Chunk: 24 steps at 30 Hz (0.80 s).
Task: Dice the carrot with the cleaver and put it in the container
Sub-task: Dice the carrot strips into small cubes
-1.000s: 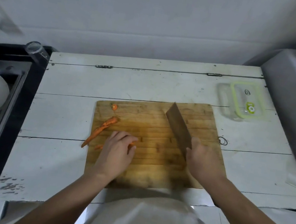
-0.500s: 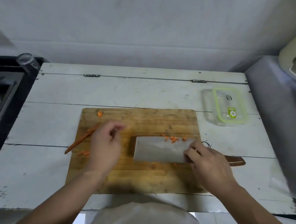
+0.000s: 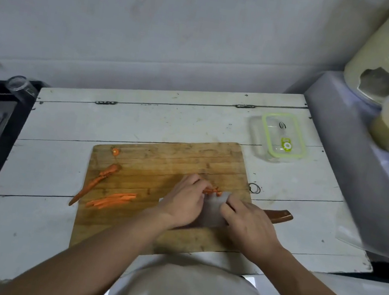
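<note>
Half a second ago your left hand (image 3: 183, 200) hovered clear of the cleaver (image 3: 211, 210); now it has come across to the flat blade, fingers curved against the small heap of diced carrot (image 3: 212, 191) at the blade's far edge — you look to be sweeping the pieces onto the steel. Your right hand (image 3: 249, 223) is clamped on the cleaver where blade meets handle, with the brown handle sticking out to the right, and the blade lies flat on the cutting board (image 3: 159, 167), as it did a moment back. Whether your left fingers actually pinch any dice, I cannot tell; they seem to push rather than hold.

That means this batch is cut and the loading step is under way. More remains, though: a bundle of carrot sticks (image 3: 112, 201) lies uncut on the left of the board, beside the peeled-off tail scrap (image 3: 96, 184) and a stem-end slice (image 3: 116, 152). The container (image 3: 284, 136) sits well apart at the far right of the white table (image 3: 64, 126) — its green-rimmed lid appears to be on, so plan to open it before you carry the blade over.
</note>
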### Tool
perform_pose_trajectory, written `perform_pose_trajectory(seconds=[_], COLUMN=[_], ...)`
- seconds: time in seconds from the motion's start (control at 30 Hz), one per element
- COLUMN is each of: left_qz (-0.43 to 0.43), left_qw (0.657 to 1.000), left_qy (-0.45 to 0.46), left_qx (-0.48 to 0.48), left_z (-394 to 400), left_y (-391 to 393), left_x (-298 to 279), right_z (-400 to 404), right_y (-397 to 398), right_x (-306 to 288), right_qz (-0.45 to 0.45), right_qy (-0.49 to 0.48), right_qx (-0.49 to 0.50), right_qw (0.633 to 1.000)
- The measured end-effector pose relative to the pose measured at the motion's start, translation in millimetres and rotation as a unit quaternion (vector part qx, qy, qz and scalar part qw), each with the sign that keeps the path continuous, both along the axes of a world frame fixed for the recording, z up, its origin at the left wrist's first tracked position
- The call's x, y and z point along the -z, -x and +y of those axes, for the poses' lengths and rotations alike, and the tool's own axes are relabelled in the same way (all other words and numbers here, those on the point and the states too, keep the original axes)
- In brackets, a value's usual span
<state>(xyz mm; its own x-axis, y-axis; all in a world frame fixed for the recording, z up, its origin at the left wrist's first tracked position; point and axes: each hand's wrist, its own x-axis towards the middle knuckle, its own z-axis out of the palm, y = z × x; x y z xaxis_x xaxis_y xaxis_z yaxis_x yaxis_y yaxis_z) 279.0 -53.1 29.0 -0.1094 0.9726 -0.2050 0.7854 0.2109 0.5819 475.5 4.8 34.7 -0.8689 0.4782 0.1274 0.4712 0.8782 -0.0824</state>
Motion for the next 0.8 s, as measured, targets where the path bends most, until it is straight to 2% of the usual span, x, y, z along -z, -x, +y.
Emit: perform_pose_trajectory(seconds=[0.07, 0.2, 0.3, 0.43, 0.5, 0.63, 0.7, 0.8], left_qz=[-0.012, 0.03, 0.048, -0.024, -0.051, 0.043, 0.066, 0.035], left_qw=[0.999, 0.985, 0.992, 1.0, 0.998, 0.99, 0.99, 0.998], left_qy=[-0.033, -0.021, -0.005, -0.007, -0.006, 0.029, 0.033, 0.035], left_qx=[0.02, 0.167, 0.12, 0.008, 0.028, 0.133, 0.119, 0.031], left_z=[-1, 3, 12, 9, 0, -6, 0, 0], left_y=[0, -3, -2, 27, 36, 23, 24, 40], left_x=[-2, 1, 2, -6, -12, -20, -19, -18], right_z=[-1, -4, -5, -8, -10, -14, -15, -14], right_y=[-1, 0, -1, -4, -5, 1, 3, -1], right_x=[2, 4, 1, -3, -5, -5, -5, -8], right_qz=[0.0, -0.003, -0.013, -0.013, -0.009, -0.016, -0.015, -0.006], right_qy=[0.009, 0.029, 0.031, 0.036, 0.035, 0.035, 0.035, 0.038], right_qx=[0.006, -0.003, 0.006, 0.02, 0.025, 0.024, 0.024, 0.034], right_qw=[1.0, 1.0, 0.999, 0.999, 0.999, 0.999, 0.999, 0.999])
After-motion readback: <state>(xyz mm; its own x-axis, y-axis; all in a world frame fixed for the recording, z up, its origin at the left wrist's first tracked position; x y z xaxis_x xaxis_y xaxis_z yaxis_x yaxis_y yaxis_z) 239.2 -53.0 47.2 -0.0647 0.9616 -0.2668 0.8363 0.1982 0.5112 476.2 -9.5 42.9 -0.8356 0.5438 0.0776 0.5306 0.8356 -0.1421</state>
